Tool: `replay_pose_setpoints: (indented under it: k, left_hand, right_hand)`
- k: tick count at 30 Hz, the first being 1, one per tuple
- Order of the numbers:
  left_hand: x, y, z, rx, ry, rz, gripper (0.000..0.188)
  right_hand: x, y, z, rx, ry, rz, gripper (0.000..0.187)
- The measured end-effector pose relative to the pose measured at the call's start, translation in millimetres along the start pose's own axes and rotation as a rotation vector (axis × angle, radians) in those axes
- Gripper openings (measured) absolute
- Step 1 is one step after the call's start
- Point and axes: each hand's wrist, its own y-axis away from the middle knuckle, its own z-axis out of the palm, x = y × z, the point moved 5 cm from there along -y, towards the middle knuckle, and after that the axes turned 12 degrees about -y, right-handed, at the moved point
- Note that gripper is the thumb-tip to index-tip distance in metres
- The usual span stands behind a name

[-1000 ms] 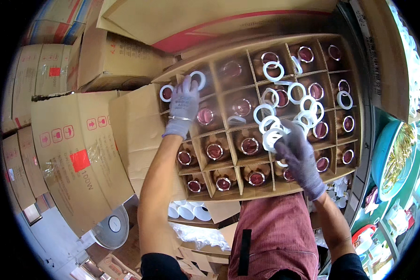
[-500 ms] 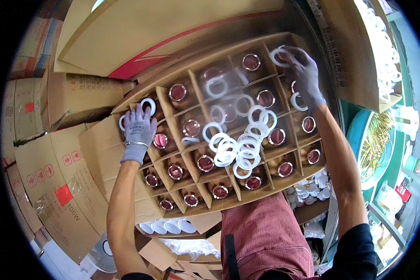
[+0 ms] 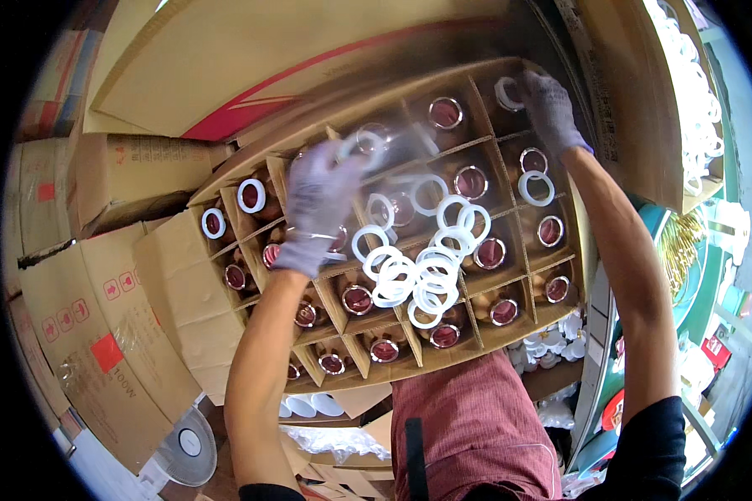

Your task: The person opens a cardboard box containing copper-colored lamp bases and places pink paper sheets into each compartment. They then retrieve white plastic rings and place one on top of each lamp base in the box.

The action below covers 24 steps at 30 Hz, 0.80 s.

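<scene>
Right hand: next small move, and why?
Once it leaves the corner ring, the right hand should probably shift the next white ring onto the silver-rimmed neck just beyond it: that ring lies off-centre, in the adjoining row, whereas two far-left rings encircle their necks.
</scene>
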Motion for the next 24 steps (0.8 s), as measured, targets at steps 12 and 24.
replay_pose_setpoints:
  k: [12, 24]
  left_hand:
    - [-64.7, 46.0, 19.5, -0.058, -0.443, -0.156, 0.029]
    - [-80.4, 27.0, 23.5, -0.273, -0.368, -0.272, 0.056]
  right_hand:
    - [-13.1, 5.2, -12.9, -0.038, -0.024, -0.081, 0.025]
    - [6.0, -7.5, 2.2, -0.018, -0.038, -0.183, 0.018]
